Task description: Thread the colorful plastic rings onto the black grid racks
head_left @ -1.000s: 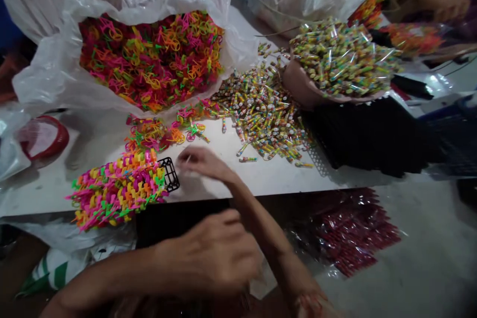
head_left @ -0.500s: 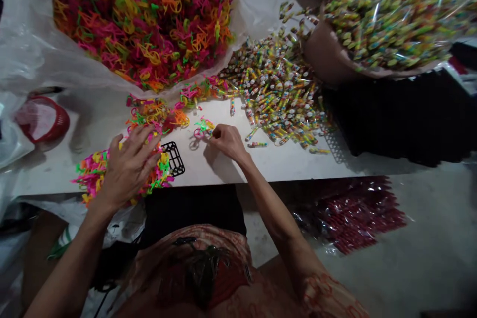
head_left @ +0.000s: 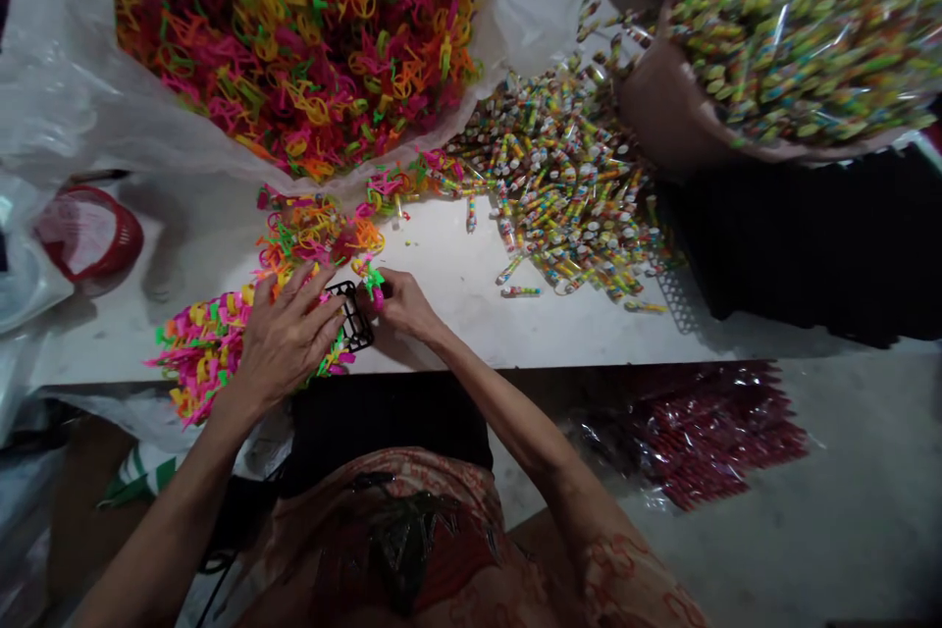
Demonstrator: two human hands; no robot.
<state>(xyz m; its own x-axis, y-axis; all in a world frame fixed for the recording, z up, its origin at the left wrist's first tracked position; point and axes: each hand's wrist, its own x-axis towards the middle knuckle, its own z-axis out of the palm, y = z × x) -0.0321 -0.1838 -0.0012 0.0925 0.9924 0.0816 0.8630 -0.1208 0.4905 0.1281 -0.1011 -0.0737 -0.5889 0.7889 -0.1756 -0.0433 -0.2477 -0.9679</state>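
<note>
My left hand [head_left: 294, 334] lies with fingers stretched over a packed block of bright plastic pieces [head_left: 210, 334] at the table's front left. A black plastic grid [head_left: 358, 319] shows just right of its fingertips; its left part is hidden. Pinched in my right hand [head_left: 404, 302] is a small plastic toy piece [head_left: 374, 283] in green, pink and yellow, at the grid's right edge. Exactly what the piece is made up of is too small to tell. Loose coloured plastic pieces [head_left: 309, 231] are heaped just beyond my left hand.
A clear plastic bag [head_left: 526, 5] full of coloured pieces stands at the back. Small candy-like tubes [head_left: 566, 186] are piled right of it, beside a tub [head_left: 654, 108] of more tubes. Black sheets [head_left: 816, 245] lie right, a red basket [head_left: 129, 240] left. Dark red packets [head_left: 725, 432] lie below.
My right hand has moved left with the plastic toy piece, from the bare white tabletop to the black grid's edge. My left hand has shifted slightly right over the block.
</note>
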